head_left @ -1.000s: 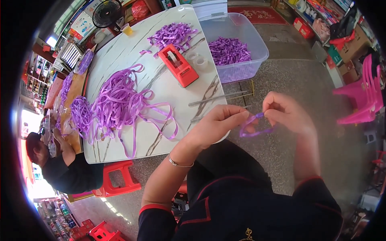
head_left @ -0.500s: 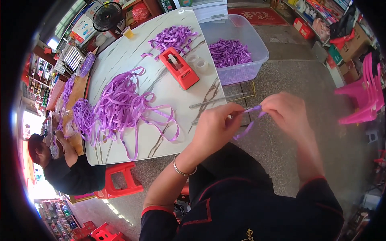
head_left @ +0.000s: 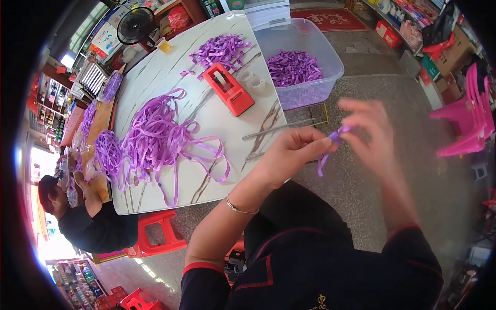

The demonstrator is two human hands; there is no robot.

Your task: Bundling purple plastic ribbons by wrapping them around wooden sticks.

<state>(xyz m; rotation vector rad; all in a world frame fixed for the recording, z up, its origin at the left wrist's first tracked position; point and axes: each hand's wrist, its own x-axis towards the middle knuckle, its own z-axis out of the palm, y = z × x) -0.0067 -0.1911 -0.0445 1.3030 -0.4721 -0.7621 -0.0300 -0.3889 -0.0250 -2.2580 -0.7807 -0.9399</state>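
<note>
Off the table's right edge, my left hand (head_left: 302, 151) is closed, pinching a short folded purple ribbon (head_left: 335, 137) between thumb and fingertips. One end of the ribbon dangles below the pinch. My right hand (head_left: 368, 132) is right beside it, blurred by motion. Its fingers are raised and its thumb is close to the ribbon's upper end; whether it grips the ribbon is unclear. A large heap of long purple ribbons (head_left: 152, 132) lies on the marble-patterned table (head_left: 206, 194). Farther back on the table is a pile of short folded purple ribbons (head_left: 219, 50).
A red tape dispenser (head_left: 229, 89) and clear tape rolls (head_left: 256, 81) sit near the table's right side, with a metal strip (head_left: 276, 130) nearby. Beyond the edge stands a clear bin (head_left: 307, 95) of folded ribbons. Another person (head_left: 93, 217) sits at left; pink chairs (head_left: 467, 116) stand right.
My left hand has shifted right with the ribbon and turned slightly. My right hand's fingers have lifted and spread. The dangling ribbon end has swung and looks shorter.
</note>
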